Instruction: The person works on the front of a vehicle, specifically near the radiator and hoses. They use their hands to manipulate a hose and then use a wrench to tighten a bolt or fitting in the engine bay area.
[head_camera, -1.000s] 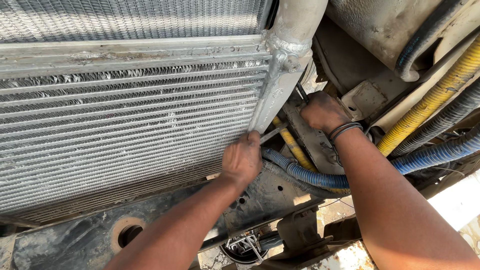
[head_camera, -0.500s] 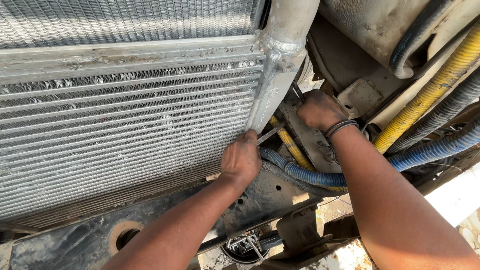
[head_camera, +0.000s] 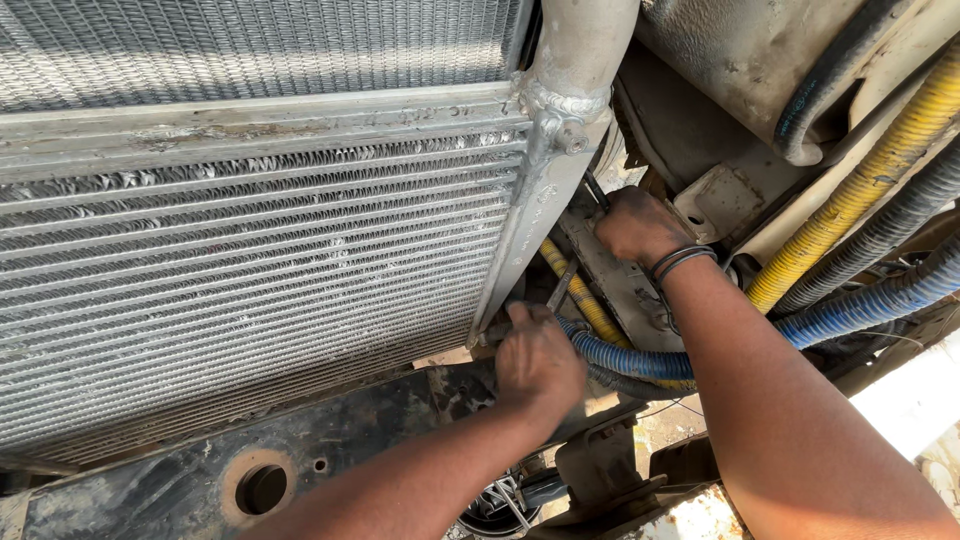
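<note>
I look up at a large finned metal radiator (head_camera: 250, 260) with a welded aluminium side tank (head_camera: 545, 170). My left hand (head_camera: 538, 360) grips a slim metal wrench (head_camera: 562, 285) at the lower right corner of the radiator, against the tank's bottom edge. My right hand (head_camera: 635, 225), with dark bands on the wrist, is closed on a second thin tool (head_camera: 596, 190) just right of the tank, pressed to a dirty metal bracket (head_camera: 625, 285). The fastener itself is hidden behind my hands.
Blue corrugated hose (head_camera: 860, 305) and yellow corrugated hose (head_camera: 850, 210) run to the right, passing under my right arm. A black hose (head_camera: 830, 85) curves above. A dirty steel crossmember (head_camera: 330, 450) with a round hole (head_camera: 262, 487) lies below the radiator.
My left hand has slid slightly down and right along the tank's lower corner with the wrench. The right hand stays at the bracket. The view has shifted a little.
</note>
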